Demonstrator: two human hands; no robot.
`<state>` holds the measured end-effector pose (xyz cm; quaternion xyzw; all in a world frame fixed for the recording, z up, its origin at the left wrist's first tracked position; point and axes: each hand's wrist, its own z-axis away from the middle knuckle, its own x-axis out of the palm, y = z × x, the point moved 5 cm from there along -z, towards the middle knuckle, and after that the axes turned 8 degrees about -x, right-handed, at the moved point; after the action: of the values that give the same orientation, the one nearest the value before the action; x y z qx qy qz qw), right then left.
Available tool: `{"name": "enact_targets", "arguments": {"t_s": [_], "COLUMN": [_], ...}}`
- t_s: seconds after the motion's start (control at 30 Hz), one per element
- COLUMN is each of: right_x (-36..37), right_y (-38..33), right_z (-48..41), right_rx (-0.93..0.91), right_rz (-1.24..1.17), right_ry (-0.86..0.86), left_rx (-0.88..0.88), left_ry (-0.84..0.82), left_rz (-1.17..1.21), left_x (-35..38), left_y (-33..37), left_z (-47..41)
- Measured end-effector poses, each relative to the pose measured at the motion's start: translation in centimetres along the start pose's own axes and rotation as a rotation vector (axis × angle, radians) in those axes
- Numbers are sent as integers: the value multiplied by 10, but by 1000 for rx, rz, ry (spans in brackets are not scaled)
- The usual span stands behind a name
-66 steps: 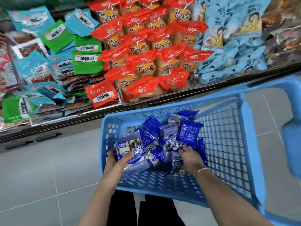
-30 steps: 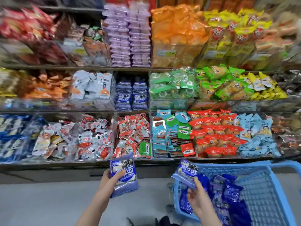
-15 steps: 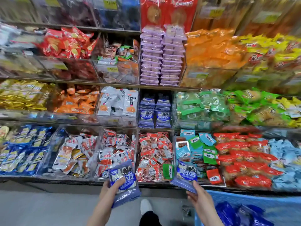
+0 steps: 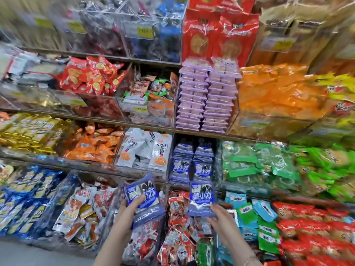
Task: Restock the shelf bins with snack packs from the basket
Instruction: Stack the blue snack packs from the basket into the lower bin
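Left hand [image 4: 128, 209]: closed on the left pack [image 4: 143, 196], thumb across its front, fingers hidden behind it; grip sits on the pack's lower half. The pack tilts, top edge leaning away to the right.

Right hand [image 4: 219, 214]: pinches the right pack [image 4: 202, 198] by its bottom seam, fingertips just over the lower edge. The pack stands near upright, print facing the camera.

Both packs are raised in front of the shelving. Just above and ahead of the right hand is the blue bin [image 4: 193, 163], where two columns of the same blue packs are stacked flat. This looks like the destination. The basket is not in view.

Handling, judged: packs appear light, held easily at one edge. The film is glossy, so probably slick; a seam pinch could slip if jolted. The wrapper is soft, but its block-like content seems to keep the pack fairly flat. A hold across the middle, thumb in front, looks the safer one for laying a pack flat on a stack.

Surroundings: tiered shelves of clear-walled bins, crowded with packs. Beyond the left hand sits the white bin [image 4: 146, 150]; under both hands lie loose red and white packs. Green packs [image 4: 255, 166] fill the bin right of the blue one. The bin walls are close, so entry should be from the front. Picture edges are blurred; price tags unreadable.
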<state>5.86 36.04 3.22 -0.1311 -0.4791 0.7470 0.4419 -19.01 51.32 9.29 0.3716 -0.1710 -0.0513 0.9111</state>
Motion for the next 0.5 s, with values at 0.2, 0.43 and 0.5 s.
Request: {"name": "enact_targets", "arguments": {"t_s": [0.2,0.43,0.5], "right_x": [40,80,91], "right_y": [-38,-74,-83], "right_z": [-51,-95,-110], "right_rx": [-13,-87,-119], "right_rz": [21,107,144], "right_ry": [-16,77,108], "left_rx": [6,45,48], "left_ry": [-10,-43,-61], "left_rz": [11,-4,-12], "left_x": [11,17,17], "left_y": [38,79,89], "left_z": [-27,-59,-68]}}
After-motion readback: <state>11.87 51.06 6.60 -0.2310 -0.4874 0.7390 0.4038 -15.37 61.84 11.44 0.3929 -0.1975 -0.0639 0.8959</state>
